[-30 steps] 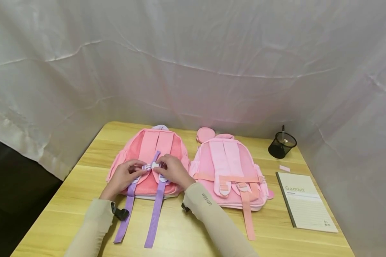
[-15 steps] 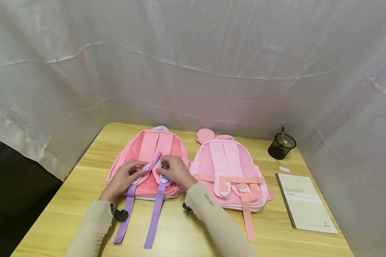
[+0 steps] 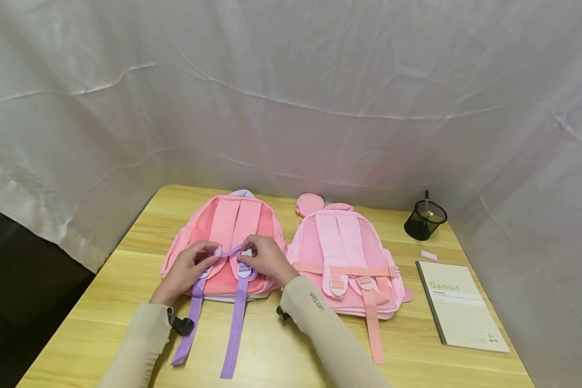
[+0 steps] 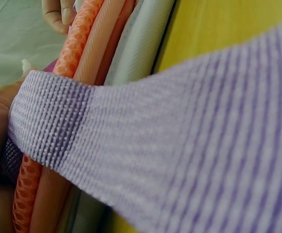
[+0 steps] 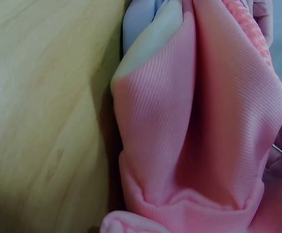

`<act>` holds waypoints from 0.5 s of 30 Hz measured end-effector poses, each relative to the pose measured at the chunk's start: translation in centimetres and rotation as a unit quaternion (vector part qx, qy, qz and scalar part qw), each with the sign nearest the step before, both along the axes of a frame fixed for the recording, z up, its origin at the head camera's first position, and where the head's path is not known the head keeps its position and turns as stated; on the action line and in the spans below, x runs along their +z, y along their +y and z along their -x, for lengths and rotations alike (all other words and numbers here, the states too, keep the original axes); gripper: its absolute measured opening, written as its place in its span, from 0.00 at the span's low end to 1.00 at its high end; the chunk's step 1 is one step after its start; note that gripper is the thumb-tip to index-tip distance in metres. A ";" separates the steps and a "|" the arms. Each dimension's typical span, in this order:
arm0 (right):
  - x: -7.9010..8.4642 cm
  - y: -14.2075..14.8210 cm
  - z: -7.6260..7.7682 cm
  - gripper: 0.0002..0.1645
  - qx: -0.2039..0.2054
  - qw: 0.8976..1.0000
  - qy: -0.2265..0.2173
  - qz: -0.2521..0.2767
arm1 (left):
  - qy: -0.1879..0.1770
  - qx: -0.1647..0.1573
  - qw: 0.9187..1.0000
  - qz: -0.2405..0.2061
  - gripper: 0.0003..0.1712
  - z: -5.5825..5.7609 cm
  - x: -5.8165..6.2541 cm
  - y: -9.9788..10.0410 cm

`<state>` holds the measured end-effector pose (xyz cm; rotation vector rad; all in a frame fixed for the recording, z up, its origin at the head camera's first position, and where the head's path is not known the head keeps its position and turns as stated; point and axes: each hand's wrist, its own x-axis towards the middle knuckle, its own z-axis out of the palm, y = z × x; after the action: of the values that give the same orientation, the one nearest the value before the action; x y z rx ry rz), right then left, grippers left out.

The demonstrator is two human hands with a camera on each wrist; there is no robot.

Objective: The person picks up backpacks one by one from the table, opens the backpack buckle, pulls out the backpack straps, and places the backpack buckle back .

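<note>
A coral-pink backpack (image 3: pixel 271 231) lies straps-up on the left of the table. My left hand (image 3: pixel 186 269) pinches one white buckle piece (image 3: pixel 217 251) over its shoulder straps. My right hand (image 3: pixel 267 260) pinches another white buckle piece (image 3: pixel 246 252), to the right of the first. A short purple strap (image 3: pixel 231 251) spans the gap between both hands. Two long purple webbing tails (image 3: pixel 234 334) hang from the strap adjusters onto the table. In the left wrist view, wide purple webbing (image 4: pixel 131 136) hides much of the hand; the bag's side pocket (image 5: pixel 194 145) fills the right wrist view.
Beside it, a light-pink backpack (image 3: pixel 315 253) lies straps-up with an orange tail and a round pink pouch (image 3: pixel 310 204) behind. Farther right are a black mesh pen cup (image 3: pixel 419 223), a small pink card (image 3: pixel 429 255) and a notebook (image 3: pixel 463 307). Curtains (image 3: pixel 291 97) enclose the table.
The right hand has moved slightly right with its buckle piece, away from the left one. The short purple strap, earlier pointing up, now lies across between the hands. The left hand stays put.
</note>
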<state>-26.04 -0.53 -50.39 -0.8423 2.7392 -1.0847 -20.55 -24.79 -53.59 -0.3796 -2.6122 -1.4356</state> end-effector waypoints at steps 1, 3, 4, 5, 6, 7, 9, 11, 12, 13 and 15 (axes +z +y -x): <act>0.0 0.0 0.0 0.09 0.002 1.000 0.008 0.000 | 0.002 0.003 1.000 -0.001 0.18 0.0 0.0 0.0; -0.1 -0.1 0.1 0.10 0.006 0.999 0.031 0.007 | 0.007 0.008 1.000 -0.005 0.17 -0.1 -0.1 0.0; -0.1 -0.2 0.1 0.11 0.005 0.999 0.046 0.014 | 0.011 0.010 1.000 -0.007 0.17 -0.1 -0.2 0.1; 0.0 -0.2 0.1 0.12 0.003 0.998 0.065 0.022 | 0.013 0.010 1.000 -0.010 0.16 -0.1 -0.2 0.1; 0.0 -0.3 0.1 0.13 0.000 0.996 0.086 0.028 | 0.015 0.010 1.000 -0.013 0.15 0.0 -0.2 0.1; 0.0 -0.4 0.2 0.15 -0.004 0.994 0.106 0.032 | 0.017 0.011 1.000 -0.016 0.15 0.0 -0.3 0.1; 0.1 -0.6 0.2 0.15 -0.007 0.990 0.139 0.031 | 0.021 0.011 0.999 -0.021 0.15 0.0 -0.4 0.1; 0.2 -1.0 0.3 0.15 -0.004 0.987 0.163 0.006 | 0.022 0.012 0.999 -0.025 0.15 0.1 -0.4 0.1; 0.1 -1.2 0.4 0.15 0.001 0.986 0.169 -0.012 | 0.023 0.012 0.999 -0.027 0.15 0.1 -0.4 0.2; 0.1 -1.3 0.4 0.15 0.008 0.985 0.169 -0.027 | 0.022 0.011 0.999 -0.031 0.15 0.1 -0.4 0.2; 0.0 -1.7 0.3 0.14 0.024 0.986 0.159 -0.053 | 0.019 0.008 0.999 -0.039 0.14 0.1 -0.4 0.2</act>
<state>-26.36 -2.20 -50.36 -1.1482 2.9776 -0.8507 -20.63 -24.60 -54.03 -0.3717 -2.5160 -1.5040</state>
